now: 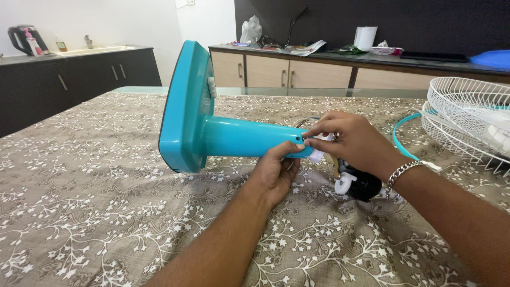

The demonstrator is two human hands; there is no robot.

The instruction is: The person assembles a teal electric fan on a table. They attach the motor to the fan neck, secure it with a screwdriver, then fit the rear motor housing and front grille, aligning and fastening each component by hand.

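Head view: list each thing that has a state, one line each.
Fan stand: lying on its side, base tipped up on edge.
Left hand: gripping the stand's stem from below.
Right hand: fingers pinched at the stem's end.
Motor: lying on the table behind the right hand.
Grilles: off the fan, stacked on the table.
Cabinet doors: shut.

Glossy smooth turquoise plastic fan stand (223, 133), matt patterned cloth table cover (106, 212), white wire grilles (467, 117).

free: tablecloth (106, 212) left, front | blocked right: white grilles (467, 119), motor (361, 185)
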